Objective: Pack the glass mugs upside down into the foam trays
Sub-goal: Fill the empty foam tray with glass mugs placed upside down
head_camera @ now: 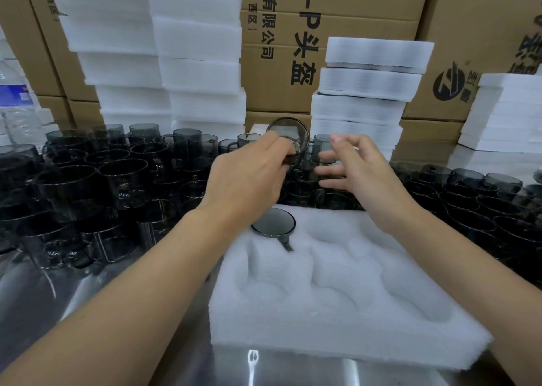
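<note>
Careful: your left hand [249, 174] grips a glass mug [293, 138] tipped above the loose mugs [117, 180]. Your right hand [360, 174] is open beside it. 1 packed mug [272, 223] sits upside down in the foam tray [352, 312]. If the glass mug slips, it could crack.

Brown cardboard boxes [360, 4] are stacked like a wall across the top of the frame, from upper left to upper right. The centre one carries large black characters [305, 48] printed sideways (a line of smaller ones runs just beside them). Right of it sits a round black logo [448, 82]. At the left edge stands a clear plastic water bottle [14, 104] with a blue label. A shiny metal table [35, 297] shows at lower left and along the bottom.
</note>
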The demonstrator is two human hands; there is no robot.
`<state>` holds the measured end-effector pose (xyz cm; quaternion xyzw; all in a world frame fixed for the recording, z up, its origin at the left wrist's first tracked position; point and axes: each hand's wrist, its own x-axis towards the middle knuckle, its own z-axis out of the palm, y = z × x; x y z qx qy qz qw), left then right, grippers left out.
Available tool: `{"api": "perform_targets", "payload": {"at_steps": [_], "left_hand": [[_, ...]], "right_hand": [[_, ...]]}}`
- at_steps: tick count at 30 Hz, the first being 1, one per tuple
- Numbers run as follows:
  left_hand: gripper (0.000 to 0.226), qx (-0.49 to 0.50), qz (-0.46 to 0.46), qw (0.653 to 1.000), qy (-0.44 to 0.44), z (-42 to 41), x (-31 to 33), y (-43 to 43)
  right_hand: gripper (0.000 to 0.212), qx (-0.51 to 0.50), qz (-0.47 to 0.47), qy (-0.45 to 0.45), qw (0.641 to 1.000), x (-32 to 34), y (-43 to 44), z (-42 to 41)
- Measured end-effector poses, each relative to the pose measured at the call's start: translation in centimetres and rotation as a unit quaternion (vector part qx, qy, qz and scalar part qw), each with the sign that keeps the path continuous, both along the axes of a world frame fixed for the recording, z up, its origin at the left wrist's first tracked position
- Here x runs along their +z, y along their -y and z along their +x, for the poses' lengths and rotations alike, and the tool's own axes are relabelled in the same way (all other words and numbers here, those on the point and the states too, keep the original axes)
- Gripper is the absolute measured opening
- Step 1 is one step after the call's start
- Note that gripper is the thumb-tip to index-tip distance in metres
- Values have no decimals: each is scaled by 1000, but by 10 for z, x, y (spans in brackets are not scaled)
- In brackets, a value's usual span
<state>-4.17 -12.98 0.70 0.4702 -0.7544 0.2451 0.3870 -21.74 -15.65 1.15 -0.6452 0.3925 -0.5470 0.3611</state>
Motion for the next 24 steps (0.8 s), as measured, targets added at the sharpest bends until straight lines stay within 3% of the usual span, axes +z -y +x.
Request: {"api": "perform_targets", "payload": {"at_steps": [13,16,19,24], "left_hand": [[16,-76,-32,996,41,-6,-4,-1],[28,-99,-35,994,-27,-6,-7,2],[48,-144,17,981,-132,-5,-11,6],[68,-151,84,966,-195,-2,-13,10]], "right_hand": [[29,14,33,65,997,1,0,1],[20,-2,34,90,995,3,-1,2],[17,-5,43,102,994,4,-1,2],[24,-1,70,122,990,5,1,0]]}}
